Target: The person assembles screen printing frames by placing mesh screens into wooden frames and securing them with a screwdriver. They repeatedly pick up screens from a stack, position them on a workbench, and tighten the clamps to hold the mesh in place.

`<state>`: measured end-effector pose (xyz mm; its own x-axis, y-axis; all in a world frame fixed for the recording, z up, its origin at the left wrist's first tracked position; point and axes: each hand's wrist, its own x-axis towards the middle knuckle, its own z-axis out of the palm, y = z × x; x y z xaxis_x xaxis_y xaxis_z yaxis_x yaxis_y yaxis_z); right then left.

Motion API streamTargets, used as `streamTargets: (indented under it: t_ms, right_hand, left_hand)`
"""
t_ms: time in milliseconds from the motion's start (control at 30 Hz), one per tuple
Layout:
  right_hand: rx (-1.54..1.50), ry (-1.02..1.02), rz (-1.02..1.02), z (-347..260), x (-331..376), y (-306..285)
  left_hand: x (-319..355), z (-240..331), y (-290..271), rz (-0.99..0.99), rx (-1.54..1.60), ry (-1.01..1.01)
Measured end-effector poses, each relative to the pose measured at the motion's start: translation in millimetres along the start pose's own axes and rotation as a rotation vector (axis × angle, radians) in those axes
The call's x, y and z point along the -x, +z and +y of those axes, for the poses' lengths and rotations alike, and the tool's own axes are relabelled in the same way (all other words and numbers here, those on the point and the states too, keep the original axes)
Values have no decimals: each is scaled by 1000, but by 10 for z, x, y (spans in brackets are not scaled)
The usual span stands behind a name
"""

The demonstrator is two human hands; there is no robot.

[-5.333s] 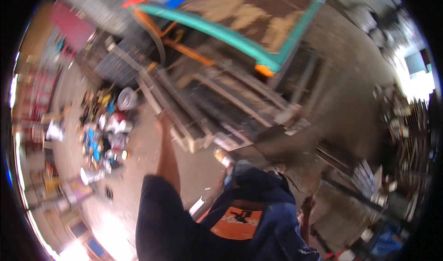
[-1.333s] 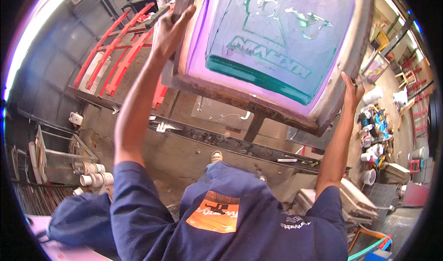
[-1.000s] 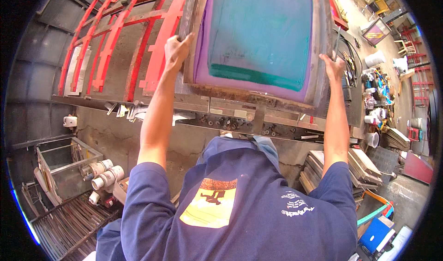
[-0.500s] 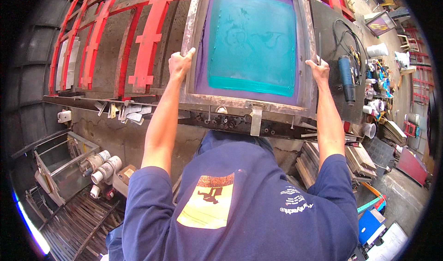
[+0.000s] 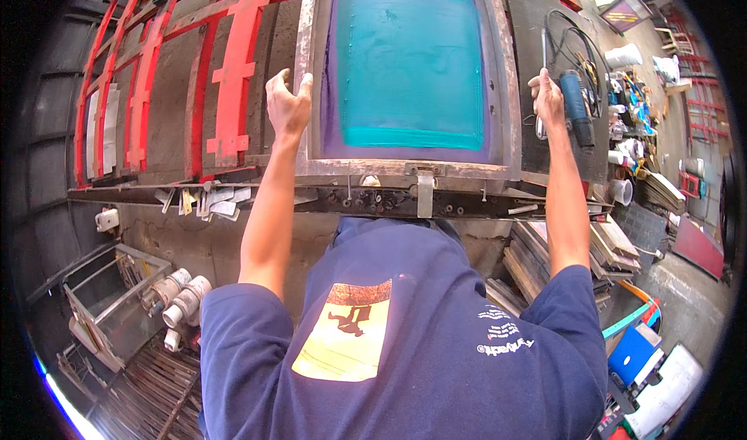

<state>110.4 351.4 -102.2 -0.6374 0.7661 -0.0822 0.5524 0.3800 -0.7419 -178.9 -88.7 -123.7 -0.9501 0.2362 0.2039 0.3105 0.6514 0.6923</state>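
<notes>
A worn wooden-edged screen frame (image 5: 506, 59) lies in front of me, with a wide layer of turquoise ink (image 5: 412, 66) spread inside its purple border. My left hand (image 5: 288, 109) is at the frame's left rail, fingers apart and thumb at the rail, gripping nothing. Right of the frame, my right hand (image 5: 548, 101) is closed round a slim metal rod (image 5: 543, 47), whose long shank sticks out above the fingers. What its covered part looks like is hidden. A metal clamp (image 5: 425, 195) hangs at the frame's near edge.
A blue heat gun (image 5: 576, 109) with a coiled black cable lies on the dark board (image 5: 525, 20) beside my right hand. Red racks (image 5: 233, 74) stand at the left. Metal pieces (image 5: 222, 199) crowd the ledge's left part. Wood planks (image 5: 533, 261) are stacked at lower right.
Both hands have let go of the frame's rails. My right hand has moved right, over the dark board, with the rod. The frame's near edge now sits more level.
</notes>
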Motion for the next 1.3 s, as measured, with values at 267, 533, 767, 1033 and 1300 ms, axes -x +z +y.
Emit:
streamTargets:
  t_ms: [267, 533, 767, 1033, 1300]
  right_hand:
    - [270, -199, -802, -1398, 1768, 163]
    - [-663, -30, -941, -1622, 2256, -158]
    - [-151, -494, -58, -2039, 2256, -149]
    - [52, -501, 97, -1892, 2211, -31]
    - [43, -513, 201, -1908, 2227, -45]
  left_hand:
    - [1074, 1310, -348, -518, -21, 1092]
    - [1207, 1098, -91, -1048, 221, 875]
    - [1023, 1369, 178, -1190, 414, 815]
    - [1098, 1432, 442, -1318, 434, 878]
    - [1054, 1497, 495, -1325, 416, 909]
